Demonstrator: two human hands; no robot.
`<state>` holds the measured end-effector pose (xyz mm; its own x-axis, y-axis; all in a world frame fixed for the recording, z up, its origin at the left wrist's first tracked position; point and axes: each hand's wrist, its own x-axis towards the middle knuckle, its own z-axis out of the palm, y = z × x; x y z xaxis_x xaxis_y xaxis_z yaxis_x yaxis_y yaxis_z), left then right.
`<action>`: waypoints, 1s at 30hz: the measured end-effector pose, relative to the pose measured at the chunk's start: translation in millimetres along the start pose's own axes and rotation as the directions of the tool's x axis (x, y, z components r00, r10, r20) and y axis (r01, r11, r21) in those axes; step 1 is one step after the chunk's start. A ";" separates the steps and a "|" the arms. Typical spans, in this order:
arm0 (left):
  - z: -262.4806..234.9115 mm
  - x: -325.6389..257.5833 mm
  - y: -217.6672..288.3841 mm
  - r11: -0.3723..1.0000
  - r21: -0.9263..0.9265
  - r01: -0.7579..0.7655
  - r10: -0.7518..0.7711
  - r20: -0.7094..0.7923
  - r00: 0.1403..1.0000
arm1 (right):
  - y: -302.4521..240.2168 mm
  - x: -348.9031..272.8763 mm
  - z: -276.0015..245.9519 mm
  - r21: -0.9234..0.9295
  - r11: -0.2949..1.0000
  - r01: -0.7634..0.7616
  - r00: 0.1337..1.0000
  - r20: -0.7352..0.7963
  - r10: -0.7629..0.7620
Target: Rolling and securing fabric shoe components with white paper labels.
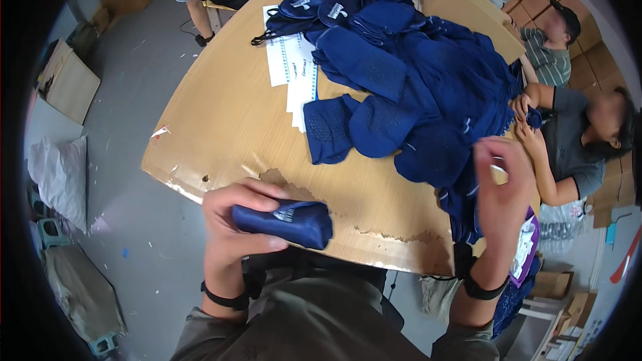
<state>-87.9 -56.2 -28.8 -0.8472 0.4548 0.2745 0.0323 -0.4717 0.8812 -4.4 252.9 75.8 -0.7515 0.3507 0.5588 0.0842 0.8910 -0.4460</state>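
My left hand (234, 224), near the table's front edge, is closed around a rolled navy fabric bundle (284, 222) with a pale printed mark. The thumb lies along its near side and the fingers along its far side. My right hand (505, 184) is raised at the right of a large heap of navy fabric pieces (428, 87). Its fingers are loosely curved with a gap between them and the thumb, a little blurred, and I make out nothing held. Navy socks with dotted grips (326, 130) lie at the heap's near side.
Navy eye masks (338, 10) and white printed cards (302, 80) lie on the wooden table (227, 107). A cardboard box (461, 10) stands behind the heap. At the right, a co-worker's hands (528, 124) hold a small navy item. A purple-edged bag (525, 251) hangs near my right forearm.
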 end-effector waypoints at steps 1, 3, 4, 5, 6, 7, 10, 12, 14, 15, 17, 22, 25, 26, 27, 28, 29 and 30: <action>-7.5 0.9 -2.9 0.998 -0.068 -0.008 0.005 -0.050 0.999 | -16.0 2.6 11.5 0.097 0.990 0.101 0.987 0.118 -0.112; -17.9 1.4 -2.6 0.999 -0.030 -0.037 0.031 -0.173 0.984 | -45.9 10.0 61.1 0.315 0.889 0.333 0.850 0.309 -0.428; -19.8 5.0 -1.7 0.998 -0.002 -0.064 0.061 -0.279 0.958 | -57.1 14.6 86.4 0.398 0.857 0.327 0.809 0.352 -0.472; -16.4 7.4 1.3 0.999 -0.005 -0.036 0.033 -0.309 0.951 | -64.9 17.3 112.5 0.411 0.854 0.317 0.779 0.400 -0.482; -14.4 8.7 -0.8 0.999 -0.009 -0.045 0.040 -0.311 0.950 | -69.2 17.6 138.2 0.396 0.865 0.309 0.799 0.385 -0.461; -10.8 11.4 -2.2 0.996 0.071 -0.045 0.063 -0.283 0.957 | -65.9 20.2 158.5 0.312 0.903 0.296 0.824 0.396 -0.407; -13.4 11.3 0.3 0.988 0.143 -0.062 0.098 -0.263 0.960 | -57.6 38.3 186.4 0.191 0.923 0.333 0.808 0.446 -0.384; -13.9 12.9 2.9 0.996 0.069 -0.050 0.065 -0.242 0.968 | -59.6 45.0 178.7 0.191 0.897 0.399 0.784 0.438 -0.441; -15.3 14.4 2.7 0.995 0.072 -0.073 0.087 -0.226 0.970 | -66.2 48.5 169.6 0.212 0.929 0.303 0.731 0.574 -0.369; -16.2 14.1 3.6 0.995 0.075 -0.069 0.084 -0.226 0.970 | -58.9 45.1 179.6 0.218 0.885 0.411 0.739 0.489 -0.463; -17.8 13.3 5.2 0.995 0.065 -0.069 0.082 -0.233 0.969 | -66.4 44.9 178.0 0.186 0.890 0.417 0.745 0.491 -0.451; -17.5 8.3 3.9 0.993 0.092 -0.074 0.090 -0.178 0.980 | -72.4 46.7 170.8 0.103 0.928 0.359 0.828 0.424 -0.367; -16.9 7.0 6.7 0.992 0.086 -0.088 0.102 -0.171 0.980 | -76.3 51.9 164.4 0.155 0.933 0.324 0.880 0.313 -0.358; -16.6 7.0 6.3 0.995 0.067 -0.073 0.083 -0.160 0.984 | -76.6 53.9 162.1 0.182 0.937 0.298 0.908 0.250 -0.338; -16.4 7.1 6.1 0.997 0.050 -0.057 0.064 -0.149 0.987 | -77.8 55.2 160.1 0.177 0.946 0.271 0.929 0.209 -0.305; -16.1 6.7 7.1 0.996 0.056 -0.073 0.081 -0.150 0.985 | -77.9 56.0 159.8 0.182 0.941 0.284 0.927 0.198 -0.318; -15.7 6.4 8.1 0.997 0.050 -0.059 0.066 -0.147 0.987 | -76.6 56.8 160.9 0.241 0.949 0.201 0.948 0.197 -0.251; -15.2 6.1 8.8 0.998 0.044 -0.044 0.050 -0.145 0.988 | -75.7 58.3 161.8 0.301 0.946 0.116 0.962 0.202 -0.183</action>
<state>-100.8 -69.1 -25.2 -0.9124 0.3164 0.2597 0.0929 -0.4578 0.8842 -160.5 159.2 29.0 -0.8707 0.1165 0.4779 -0.2048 0.7975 -0.5675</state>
